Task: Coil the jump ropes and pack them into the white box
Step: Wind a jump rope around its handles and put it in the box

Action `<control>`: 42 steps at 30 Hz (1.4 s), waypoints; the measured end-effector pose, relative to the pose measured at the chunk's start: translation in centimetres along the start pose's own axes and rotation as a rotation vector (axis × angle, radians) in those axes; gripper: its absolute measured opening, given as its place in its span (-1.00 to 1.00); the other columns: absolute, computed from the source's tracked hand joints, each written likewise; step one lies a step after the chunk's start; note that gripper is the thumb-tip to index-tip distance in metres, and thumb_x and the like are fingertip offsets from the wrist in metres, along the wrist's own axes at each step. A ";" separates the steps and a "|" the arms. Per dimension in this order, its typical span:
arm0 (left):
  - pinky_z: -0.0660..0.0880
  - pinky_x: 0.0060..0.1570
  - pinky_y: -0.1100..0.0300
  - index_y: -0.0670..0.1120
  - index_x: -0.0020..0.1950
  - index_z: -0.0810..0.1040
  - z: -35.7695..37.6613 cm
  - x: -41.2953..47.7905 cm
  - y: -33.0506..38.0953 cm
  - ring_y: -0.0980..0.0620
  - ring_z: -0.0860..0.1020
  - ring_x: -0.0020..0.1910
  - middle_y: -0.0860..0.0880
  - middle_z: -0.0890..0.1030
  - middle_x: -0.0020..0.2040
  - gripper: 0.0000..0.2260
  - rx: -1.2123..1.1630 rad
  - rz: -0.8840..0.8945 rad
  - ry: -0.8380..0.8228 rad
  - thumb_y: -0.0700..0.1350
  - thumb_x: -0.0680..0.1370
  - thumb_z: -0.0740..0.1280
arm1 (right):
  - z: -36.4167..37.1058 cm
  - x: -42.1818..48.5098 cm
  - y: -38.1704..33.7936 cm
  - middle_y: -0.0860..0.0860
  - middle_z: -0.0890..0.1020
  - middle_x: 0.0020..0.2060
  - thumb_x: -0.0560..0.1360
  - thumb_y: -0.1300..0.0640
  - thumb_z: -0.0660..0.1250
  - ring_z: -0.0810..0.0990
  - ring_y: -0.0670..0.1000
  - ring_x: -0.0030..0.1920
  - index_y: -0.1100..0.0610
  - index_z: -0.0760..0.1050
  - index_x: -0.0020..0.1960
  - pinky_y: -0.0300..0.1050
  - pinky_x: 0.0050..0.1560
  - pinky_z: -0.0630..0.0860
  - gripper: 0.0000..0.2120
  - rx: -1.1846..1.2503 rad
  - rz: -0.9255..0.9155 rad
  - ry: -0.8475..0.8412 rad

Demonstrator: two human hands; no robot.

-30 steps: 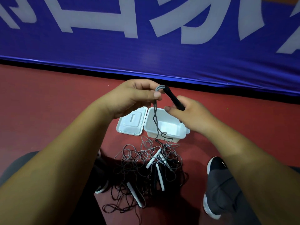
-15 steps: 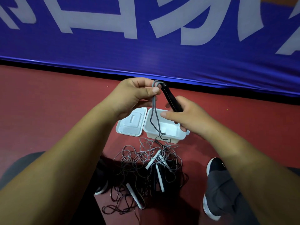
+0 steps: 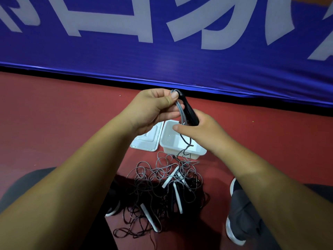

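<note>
Head view, floor (image 3: pixel 54 120): red, jump ropes (image 3: pixel 158 184) beside white box (image 3: pixel 180 153)
Backdrop: blue banner (image 3: pixel 162 65)
Left hand (image 3: pixel 153 109): pinches grey cord (image 3: pixel 180 111)
Right hand (image 3: pixel 205 131): holds black handle (image 3: pixel 189 110)

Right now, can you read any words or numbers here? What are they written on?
On the blue banner: big white characters, cut off by the picture's top edge; no whole word reads.
On the white box and its lid: no print visible.
On the black handle and grey cord held up: no label visible.
On the loose white handles: too small to tell.
</note>
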State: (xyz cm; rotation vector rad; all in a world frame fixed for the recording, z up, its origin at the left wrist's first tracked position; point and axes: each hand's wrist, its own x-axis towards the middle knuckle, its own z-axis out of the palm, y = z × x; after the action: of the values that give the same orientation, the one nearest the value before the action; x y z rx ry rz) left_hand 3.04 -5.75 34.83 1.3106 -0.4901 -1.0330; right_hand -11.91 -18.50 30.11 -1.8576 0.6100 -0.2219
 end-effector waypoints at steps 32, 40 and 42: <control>0.54 -0.09 0.17 -0.05 0.07 0.59 -1.7 0.8 -0.8 0.06 0.55 -0.13 0.02 0.59 -0.08 -0.83 0.136 0.001 0.112 0.04 0.70 0.34 | -0.9 -0.1 -1.0 0.00 0.50 -0.34 0.62 0.11 0.46 0.49 -0.01 -0.35 0.19 0.64 0.21 -0.19 -0.52 0.29 -0.78 0.392 0.141 0.028; 0.38 0.47 0.10 0.15 0.51 0.50 0.3 -0.2 -5.5 0.18 0.49 0.44 0.14 0.58 0.43 -0.62 0.659 -0.088 -0.414 -0.06 0.69 0.32 | -3.2 -0.1 -2.9 -0.04 0.40 -0.31 0.71 0.12 0.31 0.37 -0.14 -0.36 0.21 0.57 0.37 -0.35 -0.60 0.13 -0.71 0.919 0.118 -0.105; 0.39 0.34 0.33 0.12 0.43 0.57 0.8 -0.8 -5.4 0.26 0.48 0.41 0.19 0.58 0.41 -0.73 0.732 -0.075 -0.488 -0.04 0.73 0.30 | -3.9 -0.3 -3.4 -0.05 0.40 -0.31 0.71 0.10 0.31 0.37 -0.15 -0.37 0.21 0.56 0.39 -0.37 -0.62 0.14 -0.69 0.948 0.115 -0.110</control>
State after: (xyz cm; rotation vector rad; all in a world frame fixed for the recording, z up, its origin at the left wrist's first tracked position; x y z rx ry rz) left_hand 0.16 -5.11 30.17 1.7146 -1.2839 -1.3021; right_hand -12.80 -20.70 34.68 -0.9112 0.4192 -0.2698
